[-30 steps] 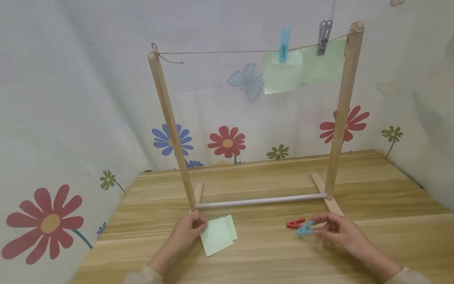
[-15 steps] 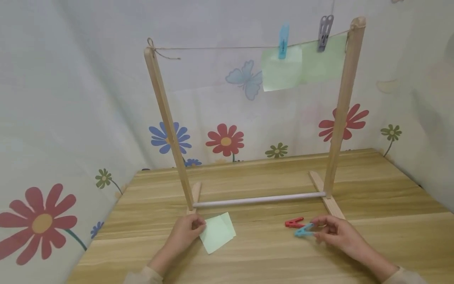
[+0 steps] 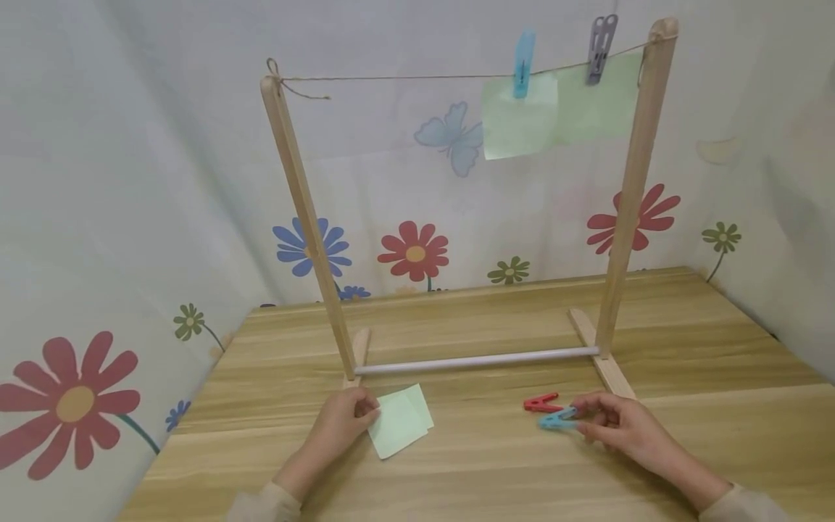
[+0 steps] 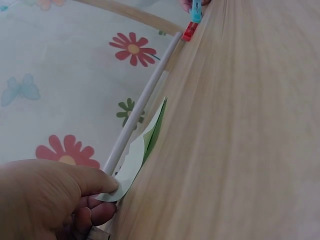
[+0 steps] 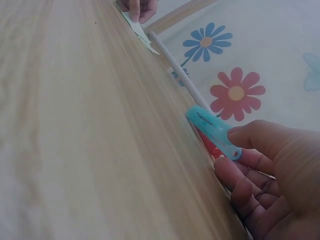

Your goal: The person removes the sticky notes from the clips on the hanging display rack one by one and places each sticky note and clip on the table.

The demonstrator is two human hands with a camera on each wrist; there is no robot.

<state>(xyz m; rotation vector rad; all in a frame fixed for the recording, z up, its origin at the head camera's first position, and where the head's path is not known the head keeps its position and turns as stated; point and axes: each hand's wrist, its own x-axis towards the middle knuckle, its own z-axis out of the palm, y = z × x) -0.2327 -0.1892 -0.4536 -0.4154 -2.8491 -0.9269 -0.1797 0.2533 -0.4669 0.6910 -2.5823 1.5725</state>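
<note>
My left hand (image 3: 341,419) pinches the left corner of a pale green paper square (image 3: 396,429) between thumb and fingers; in the left wrist view the sheet (image 4: 131,162) curves up from the thumb. A second green sheet (image 3: 420,407) lies partly under it. On the right, my right hand (image 3: 622,426) holds a light blue clothespin (image 3: 557,419) by its handle ends, thumb on one side and fingers on the other, as the right wrist view shows of the clothespin (image 5: 212,131). Just behind it a red clothespin (image 3: 541,403) lies on the table.
A wooden frame with a left post (image 3: 306,217), right post (image 3: 633,196) and white bottom rod (image 3: 476,360) stands behind the hands. On its string (image 3: 391,77), a blue clothespin (image 3: 523,64) and a grey clothespin (image 3: 601,49) hold green papers (image 3: 520,123). A flowered curtain (image 3: 163,145) hangs behind.
The top paper square has shifted slightly over the lower sheet, so less of the lower one shows. The right hand keeps the blue clothespin almost in place. The head view has tilted slightly.
</note>
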